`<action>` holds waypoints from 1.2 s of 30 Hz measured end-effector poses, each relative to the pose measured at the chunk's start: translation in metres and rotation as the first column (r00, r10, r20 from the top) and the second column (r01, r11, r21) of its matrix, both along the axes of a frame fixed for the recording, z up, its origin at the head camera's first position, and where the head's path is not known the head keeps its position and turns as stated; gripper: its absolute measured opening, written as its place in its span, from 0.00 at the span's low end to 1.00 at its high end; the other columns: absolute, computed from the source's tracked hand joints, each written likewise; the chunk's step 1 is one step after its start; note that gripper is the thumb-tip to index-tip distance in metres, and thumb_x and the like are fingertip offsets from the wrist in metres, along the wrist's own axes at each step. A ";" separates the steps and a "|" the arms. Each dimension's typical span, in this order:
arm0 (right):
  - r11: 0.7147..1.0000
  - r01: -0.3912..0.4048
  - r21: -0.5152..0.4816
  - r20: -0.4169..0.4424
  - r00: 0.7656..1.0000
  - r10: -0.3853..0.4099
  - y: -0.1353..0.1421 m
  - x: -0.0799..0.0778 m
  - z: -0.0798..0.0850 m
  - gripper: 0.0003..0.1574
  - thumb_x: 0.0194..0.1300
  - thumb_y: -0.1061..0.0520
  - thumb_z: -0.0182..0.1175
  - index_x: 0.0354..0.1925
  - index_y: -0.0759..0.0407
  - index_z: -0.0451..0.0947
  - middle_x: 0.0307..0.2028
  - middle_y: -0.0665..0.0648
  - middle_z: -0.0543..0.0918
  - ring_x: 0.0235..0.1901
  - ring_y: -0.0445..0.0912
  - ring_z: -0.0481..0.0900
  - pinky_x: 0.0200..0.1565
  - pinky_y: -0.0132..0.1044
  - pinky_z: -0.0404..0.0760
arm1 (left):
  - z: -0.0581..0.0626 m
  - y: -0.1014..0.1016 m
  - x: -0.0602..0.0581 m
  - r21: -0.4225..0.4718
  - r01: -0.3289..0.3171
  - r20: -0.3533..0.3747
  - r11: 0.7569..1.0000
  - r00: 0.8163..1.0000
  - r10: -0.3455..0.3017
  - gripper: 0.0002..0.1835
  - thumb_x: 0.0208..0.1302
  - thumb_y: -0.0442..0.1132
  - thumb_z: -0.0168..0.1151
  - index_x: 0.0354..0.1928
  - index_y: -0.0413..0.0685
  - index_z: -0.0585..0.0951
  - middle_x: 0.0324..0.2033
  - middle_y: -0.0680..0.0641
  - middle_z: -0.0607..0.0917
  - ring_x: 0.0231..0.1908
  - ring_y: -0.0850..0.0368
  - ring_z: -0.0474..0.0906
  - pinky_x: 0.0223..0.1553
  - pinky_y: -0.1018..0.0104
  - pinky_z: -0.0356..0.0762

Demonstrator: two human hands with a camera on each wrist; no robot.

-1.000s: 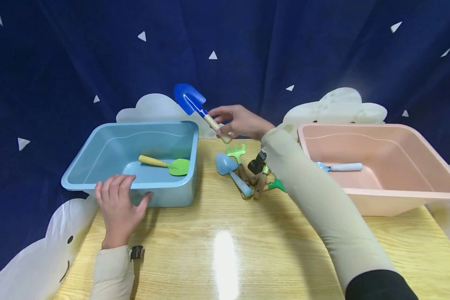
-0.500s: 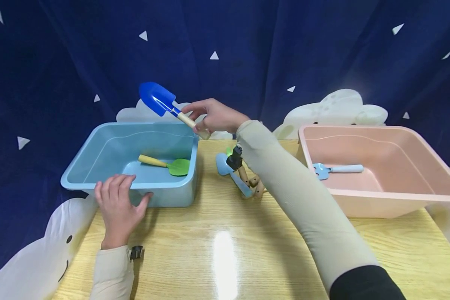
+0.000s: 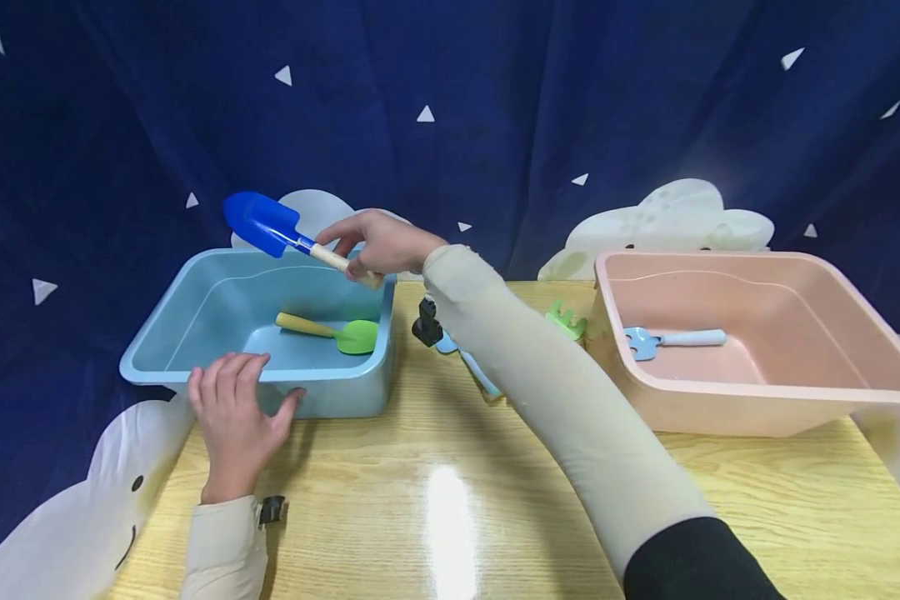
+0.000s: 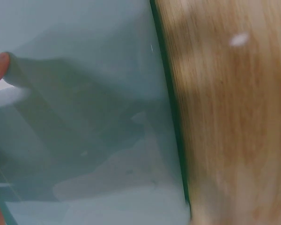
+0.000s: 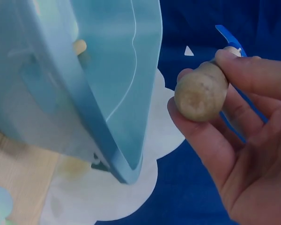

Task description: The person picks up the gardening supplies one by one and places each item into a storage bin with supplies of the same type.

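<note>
Has a left tub (image 3: 330,398) and a right tub (image 3: 765,410) on the table (image 3: 360,508), with a curtain (image 3: 480,125) behind. Has a spade (image 3: 356,337) in the left tub's right half, a hand tool (image 3: 690,337) in the right tub's left half. Between, has a rake (image 3: 565,322) beside the right tub, another tool (image 3: 481,374) farther left. Holds a trowel (image 3: 322,253) in the right hand (image 3: 382,242) near the left tub's back rim, the left hand (image 3: 240,425) at its front rim.
</note>
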State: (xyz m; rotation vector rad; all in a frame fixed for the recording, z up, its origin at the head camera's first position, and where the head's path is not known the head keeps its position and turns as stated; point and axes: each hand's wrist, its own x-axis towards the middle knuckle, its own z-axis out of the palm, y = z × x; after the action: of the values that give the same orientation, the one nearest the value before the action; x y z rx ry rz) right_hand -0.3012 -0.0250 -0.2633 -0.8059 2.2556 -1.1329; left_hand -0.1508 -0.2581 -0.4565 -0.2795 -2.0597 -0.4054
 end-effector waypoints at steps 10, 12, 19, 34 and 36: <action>0.999 -0.006 0.032 0.012 1.000 0.006 -0.005 -0.001 -0.005 0.37 0.63 0.72 0.59 0.66 0.47 0.73 0.54 0.55 0.82 0.48 0.48 0.80 0.50 0.41 0.83 | 0.002 0.005 0.000 0.003 0.005 0.010 1.000 1.000 -0.005 0.33 0.48 0.52 0.68 0.53 0.39 0.78 0.50 0.36 0.80 0.55 0.37 0.69 0.71 0.42 0.49; 0.999 -0.010 0.037 0.005 1.000 0.009 -0.005 -0.001 -0.005 0.37 0.63 0.71 0.59 0.67 0.47 0.73 0.54 0.55 0.82 0.49 0.48 0.80 0.50 0.41 0.82 | 0.002 0.006 0.001 0.000 0.003 0.012 1.000 1.000 -0.003 0.33 0.48 0.53 0.68 0.53 0.39 0.78 0.50 0.36 0.80 0.55 0.37 0.69 0.71 0.42 0.50; 0.999 -0.022 0.037 -0.001 1.000 0.022 -0.006 0.001 -0.007 0.37 0.63 0.72 0.59 0.67 0.48 0.73 0.56 0.58 0.82 0.49 0.48 0.80 0.51 0.41 0.82 | 0.003 0.006 0.004 0.003 0.003 0.011 1.000 1.000 -0.004 0.32 0.47 0.52 0.69 0.53 0.38 0.78 0.49 0.36 0.80 0.55 0.37 0.69 0.70 0.41 0.50; 1.000 0.003 0.007 -0.035 0.999 -0.002 -0.010 0.002 -0.011 0.35 0.63 0.72 0.59 0.66 0.50 0.74 0.57 0.57 0.83 0.53 0.48 0.80 0.53 0.39 0.81 | 0.002 0.005 0.006 -0.001 -0.001 0.002 1.000 1.000 0.001 0.32 0.49 0.53 0.67 0.52 0.39 0.78 0.49 0.36 0.80 0.55 0.37 0.69 0.70 0.41 0.50; 1.000 0.016 -0.001 -0.085 0.996 -0.016 -0.009 0.001 -0.013 0.34 0.64 0.72 0.59 0.66 0.51 0.74 0.61 0.55 0.81 0.59 0.49 0.78 0.56 0.37 0.79 | 0.002 0.006 0.006 0.002 0.001 -0.001 1.000 1.000 -0.001 0.32 0.48 0.53 0.68 0.52 0.39 0.78 0.49 0.37 0.80 0.55 0.37 0.69 0.70 0.41 0.50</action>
State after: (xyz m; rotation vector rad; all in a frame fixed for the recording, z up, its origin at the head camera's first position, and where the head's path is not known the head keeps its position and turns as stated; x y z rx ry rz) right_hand -0.3000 -0.0340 -0.2761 -0.8526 2.3347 -1.1258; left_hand -0.1445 -0.2523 -0.4543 -0.2797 -2.0582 -0.4074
